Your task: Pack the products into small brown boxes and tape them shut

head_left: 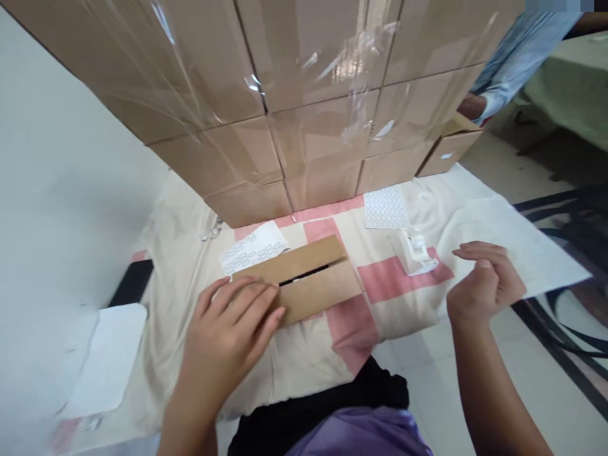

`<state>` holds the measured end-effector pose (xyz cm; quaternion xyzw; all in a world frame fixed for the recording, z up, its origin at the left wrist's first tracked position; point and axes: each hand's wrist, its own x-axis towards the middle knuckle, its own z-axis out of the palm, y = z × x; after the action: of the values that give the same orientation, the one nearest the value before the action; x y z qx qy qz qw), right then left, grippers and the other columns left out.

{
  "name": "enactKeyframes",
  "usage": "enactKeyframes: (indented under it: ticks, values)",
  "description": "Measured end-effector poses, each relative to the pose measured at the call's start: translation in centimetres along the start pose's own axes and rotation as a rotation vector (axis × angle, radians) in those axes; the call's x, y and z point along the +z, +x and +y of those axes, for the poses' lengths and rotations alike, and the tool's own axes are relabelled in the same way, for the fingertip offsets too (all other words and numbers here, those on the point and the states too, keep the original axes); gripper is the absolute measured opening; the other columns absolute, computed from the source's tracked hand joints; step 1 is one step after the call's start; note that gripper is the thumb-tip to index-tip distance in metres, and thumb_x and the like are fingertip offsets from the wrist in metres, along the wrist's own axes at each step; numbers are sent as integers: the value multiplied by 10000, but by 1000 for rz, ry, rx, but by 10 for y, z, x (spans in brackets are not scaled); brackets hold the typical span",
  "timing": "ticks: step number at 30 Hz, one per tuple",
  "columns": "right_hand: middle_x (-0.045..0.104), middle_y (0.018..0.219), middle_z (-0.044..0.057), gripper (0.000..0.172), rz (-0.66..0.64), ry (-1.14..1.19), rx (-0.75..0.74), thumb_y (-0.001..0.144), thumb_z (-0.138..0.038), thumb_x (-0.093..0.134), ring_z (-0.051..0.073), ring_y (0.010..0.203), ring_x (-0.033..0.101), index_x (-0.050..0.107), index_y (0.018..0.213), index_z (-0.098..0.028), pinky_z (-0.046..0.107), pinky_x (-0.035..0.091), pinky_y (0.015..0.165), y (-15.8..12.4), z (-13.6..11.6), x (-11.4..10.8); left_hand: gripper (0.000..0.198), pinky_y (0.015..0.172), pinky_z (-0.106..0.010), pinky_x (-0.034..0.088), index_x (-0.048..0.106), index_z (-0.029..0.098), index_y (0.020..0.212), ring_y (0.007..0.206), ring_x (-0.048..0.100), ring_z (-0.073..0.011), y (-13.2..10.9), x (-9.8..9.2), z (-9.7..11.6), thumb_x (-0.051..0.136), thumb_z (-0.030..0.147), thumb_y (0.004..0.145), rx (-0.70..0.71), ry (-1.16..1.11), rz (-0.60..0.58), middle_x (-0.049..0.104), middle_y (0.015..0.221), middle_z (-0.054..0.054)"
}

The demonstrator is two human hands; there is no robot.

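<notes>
- My left hand point(232, 329) lies over the left end of a small cardboard box point(316, 294), fingers stretched out and palm down, the thumb a little apart on the near side; it rests on the box and does not grip round it.
- That box sits on the patterned cloth point(285, 373) in front of me, its two top flaps nearly meeting, with a narrow dark gap between them towards the right.
- My right hand point(489, 282) is off to the right, apart from the box, fingers bent and thumb drawn in towards them; I cannot tell whether anything is pinched there.
- Nearest to my right hand is a white tape dispenser point(418, 253), just to its left, standing on a pink patch of the cloth.
- Beyond the dispenser lies a sheet of small printed labels point(386, 207); another printed sheet point(254, 247) lies just past the far left side of my box.
- At the far side rises a stack of cartons point(323, 126) under shiny clear wrapping.
- At its right end stands a separate carton point(449, 149), with another person's hand point(472, 106) close by it.
- To my left lie a white flat piece point(107, 361) and a dark flat object point(132, 282).
</notes>
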<state>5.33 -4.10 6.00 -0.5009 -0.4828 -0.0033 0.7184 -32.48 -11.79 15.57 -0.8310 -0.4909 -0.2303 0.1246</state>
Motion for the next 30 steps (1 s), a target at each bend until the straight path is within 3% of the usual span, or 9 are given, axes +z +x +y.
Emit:
enactKeyframes:
  ticks: [3,6,8,10,13,16,20,25,30]
  values:
    - [691,912,49,232,-184,-174,360,875,-265,516,247,953,643,739,811,-246,431,480,906,8,27,-28,304,981,-507,468,668,312,1240,1050,701,-287,18,2,11,656,270,939,91,-4,40,773,1114,10]
    - [693,933,34,268,-356,-173,528,895,-317,498,203,902,637,732,804,-224,355,486,837,6,44,-29,222,939,-476,531,692,305,1134,1089,681,-243,33,23,64,667,243,922,259,-139,119,775,1133,40]
    - [689,926,24,276,-404,-161,577,902,-341,505,180,895,618,726,785,-222,319,474,838,4,46,-25,129,862,-396,587,685,332,1064,1090,667,-178,42,51,113,594,328,974,368,-373,101,759,1152,78]
    - [693,915,22,263,-408,-152,624,892,-353,533,174,891,611,726,772,-221,305,468,837,4,43,-23,234,909,-356,584,675,321,1154,1178,642,-168,55,90,157,491,372,1019,387,-535,-51,713,1284,57]
    - [717,897,35,262,-449,-101,787,867,-405,590,189,880,639,738,769,-211,304,482,777,12,40,-25,498,1100,-412,501,505,257,1461,1395,514,-250,90,156,194,550,326,970,151,-602,-160,508,1570,-39]
    - [735,910,46,270,-478,-58,934,822,-441,645,201,914,662,747,753,-200,284,489,725,21,45,-27,768,1235,-547,327,348,128,1568,1569,250,-365,131,213,193,656,353,902,-73,-619,-272,214,1721,-167]
    - [728,901,44,230,-502,-71,1013,751,-421,692,182,877,650,722,696,-200,258,485,658,31,51,-24,1017,1236,-498,297,207,160,1628,1577,207,-349,151,252,177,753,466,826,-34,-758,-234,46,1750,-172]
    - [679,752,17,186,-527,-88,1059,647,-359,792,155,710,591,694,665,-202,259,450,564,37,40,-16,969,1137,-539,339,238,252,1637,1513,304,-364,145,244,176,748,456,839,-103,-782,-213,41,1750,-172]
    - [665,727,4,282,-520,-113,1044,623,-401,882,146,708,595,714,726,-200,274,486,647,32,15,-18,933,1100,-536,346,268,224,1638,1462,366,-368,144,236,176,711,488,860,-140,-773,-202,68,1741,-200]
